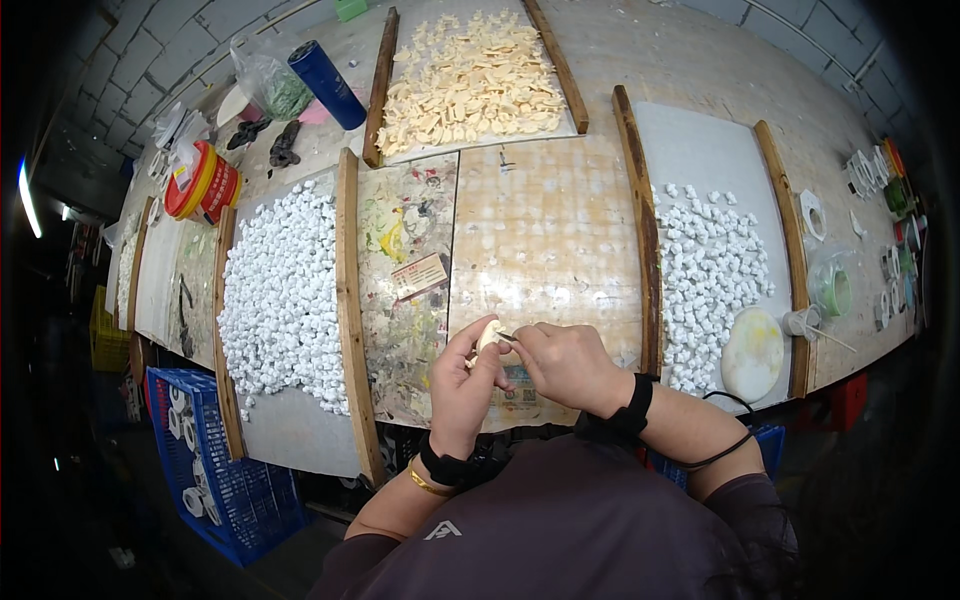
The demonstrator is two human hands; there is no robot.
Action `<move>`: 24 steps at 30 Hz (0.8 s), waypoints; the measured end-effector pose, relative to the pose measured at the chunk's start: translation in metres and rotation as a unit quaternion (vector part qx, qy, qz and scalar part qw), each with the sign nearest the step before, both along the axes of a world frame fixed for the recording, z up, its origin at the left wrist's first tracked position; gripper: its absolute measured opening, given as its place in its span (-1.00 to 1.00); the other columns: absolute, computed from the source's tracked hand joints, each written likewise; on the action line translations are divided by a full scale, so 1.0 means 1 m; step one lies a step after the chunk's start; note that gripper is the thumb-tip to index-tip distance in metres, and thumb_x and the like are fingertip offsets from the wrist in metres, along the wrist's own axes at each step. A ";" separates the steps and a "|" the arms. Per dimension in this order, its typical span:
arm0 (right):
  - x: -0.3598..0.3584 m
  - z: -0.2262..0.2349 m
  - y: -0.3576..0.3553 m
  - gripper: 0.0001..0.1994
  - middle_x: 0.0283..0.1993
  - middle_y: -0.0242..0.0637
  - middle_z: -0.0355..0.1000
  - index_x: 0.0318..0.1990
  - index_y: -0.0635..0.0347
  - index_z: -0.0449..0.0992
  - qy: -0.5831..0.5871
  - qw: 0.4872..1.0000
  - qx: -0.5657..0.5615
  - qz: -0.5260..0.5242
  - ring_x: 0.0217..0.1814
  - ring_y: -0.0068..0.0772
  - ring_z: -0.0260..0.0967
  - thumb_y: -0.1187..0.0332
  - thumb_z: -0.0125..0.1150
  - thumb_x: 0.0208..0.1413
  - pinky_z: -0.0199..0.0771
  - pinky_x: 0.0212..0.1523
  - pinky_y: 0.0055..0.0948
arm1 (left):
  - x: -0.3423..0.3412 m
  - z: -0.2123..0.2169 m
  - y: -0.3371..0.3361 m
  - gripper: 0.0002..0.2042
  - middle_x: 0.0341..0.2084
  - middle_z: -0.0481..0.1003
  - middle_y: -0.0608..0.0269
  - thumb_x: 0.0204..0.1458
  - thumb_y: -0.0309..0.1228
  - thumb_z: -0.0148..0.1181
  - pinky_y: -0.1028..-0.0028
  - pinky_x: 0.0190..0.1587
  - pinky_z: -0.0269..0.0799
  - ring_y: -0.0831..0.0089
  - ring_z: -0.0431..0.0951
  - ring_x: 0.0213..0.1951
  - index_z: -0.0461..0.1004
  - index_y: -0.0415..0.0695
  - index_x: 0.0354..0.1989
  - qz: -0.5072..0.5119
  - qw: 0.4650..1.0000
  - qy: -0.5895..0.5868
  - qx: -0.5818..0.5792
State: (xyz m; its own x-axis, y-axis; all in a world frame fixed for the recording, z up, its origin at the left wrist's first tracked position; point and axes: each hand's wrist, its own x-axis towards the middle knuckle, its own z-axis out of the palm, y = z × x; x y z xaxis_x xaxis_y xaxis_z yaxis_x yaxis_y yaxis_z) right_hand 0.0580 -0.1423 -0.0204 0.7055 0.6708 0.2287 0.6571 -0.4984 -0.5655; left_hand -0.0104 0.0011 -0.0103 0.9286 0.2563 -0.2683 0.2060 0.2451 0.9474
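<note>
- Fingers of the left hand (pixel 462 385) closed around a small cream piece (pixel 488 335), pinched at centre frame just above the bench edge; the piece sits between thumb and fingertips, mostly hidden.
- Right hand (pixel 565 362) curled shut on a thin dark tool (pixel 506 337), its tip touching the piece; what kind of tool it is cannot be told.
- Judged good practice: keep the piece held firmly and turned little by little, let the tool work in short light strokes, and rest the two hands against each other for steadiness.
- Both wrists carry black straps; the left one also a gold bangle (pixel 428 485).
- Beneath the hands, a paint-stained board (pixel 545 230) of the workbench.
- Left of centre, a tray of small white pieces (pixel 280 290); right of centre, a second white heap (pixel 710 265) near a round cream lid (pixel 752 352).
- Top centre, a tray of cream pieces (pixel 470 85); upper left, a blue cylinder (pixel 327 83) and a red tub (pixel 203 182).
- Lower left, a blue crate (pixel 215 470).
</note>
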 end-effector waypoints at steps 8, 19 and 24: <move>0.001 0.002 0.000 -0.89 -0.58 -0.23 0.42 -0.45 0.16 0.43 0.011 1.000 0.001 0.029 -0.61 -0.16 0.42 0.35 0.09 0.03 0.39 -0.63 -0.28 | -0.001 -0.005 0.001 -0.71 -0.38 0.49 0.22 0.18 -0.51 -0.02 0.62 -0.50 0.44 0.68 0.41 -0.55 0.35 -0.35 0.06 -0.011 1.000 -0.013 0.012; 0.001 0.009 -0.004 -0.78 -0.44 -0.19 0.36 -0.15 0.13 0.53 0.168 0.983 0.063 -0.022 -0.33 -0.14 0.40 0.27 0.07 0.13 0.39 -0.36 -0.24 | 0.000 0.000 -0.001 -0.67 -0.35 0.47 0.25 0.18 -0.52 0.01 0.60 -0.48 0.49 0.68 0.40 -0.52 0.31 -0.35 0.11 0.007 0.999 -0.031 0.010; 0.001 0.006 -0.003 -0.76 -0.38 -0.15 0.40 -0.14 0.19 0.53 0.227 0.966 0.124 -0.013 -0.33 -0.10 0.39 0.30 0.07 0.12 0.39 -0.32 -0.27 | 0.000 0.005 -0.002 -0.67 -0.40 0.42 0.31 0.17 -0.50 0.04 0.61 -0.50 0.47 0.69 0.38 -0.53 0.32 -0.35 0.09 0.018 0.999 -0.032 0.013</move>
